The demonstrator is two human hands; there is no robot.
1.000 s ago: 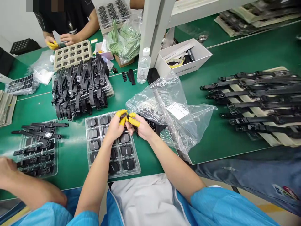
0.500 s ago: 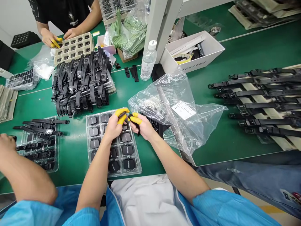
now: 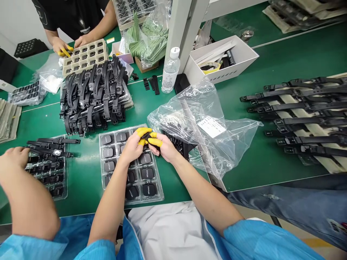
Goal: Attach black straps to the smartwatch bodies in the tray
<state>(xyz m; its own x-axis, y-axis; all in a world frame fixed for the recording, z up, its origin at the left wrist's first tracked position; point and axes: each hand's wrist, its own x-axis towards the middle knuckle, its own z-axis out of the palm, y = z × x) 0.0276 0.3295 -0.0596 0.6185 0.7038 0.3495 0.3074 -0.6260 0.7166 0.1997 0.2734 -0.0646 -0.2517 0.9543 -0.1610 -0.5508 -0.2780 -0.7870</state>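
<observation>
My left hand (image 3: 132, 146), with yellow finger covers, pinches a small black watch case (image 3: 145, 136) above a clear plastic tray (image 3: 159, 187). Several square black watch faces (image 3: 147, 173) sit in the tray's compartments. My right hand (image 3: 166, 147), also in yellow covers, is closed on a black watch strap that meets the case at the fingertips; most of the strap is hidden by the fingers. Just right of my right hand, more black straps (image 3: 176, 142) lie partly under a clear plastic bag (image 3: 233, 141) with a white label.
At left, a co-worker's hand (image 3: 16, 157) rests by a tray of watches (image 3: 51, 177). Behind stands a tall pile of strapped watches (image 3: 93, 94). A water bottle (image 3: 170, 70), a white box (image 3: 230, 66) and a metal post (image 3: 180, 32) stand beyond. More watches (image 3: 306, 119) lie at right.
My two hands have come together, bringing the strap against the watch case. The co-worker's hand at left has moved right, over the watch tray.
</observation>
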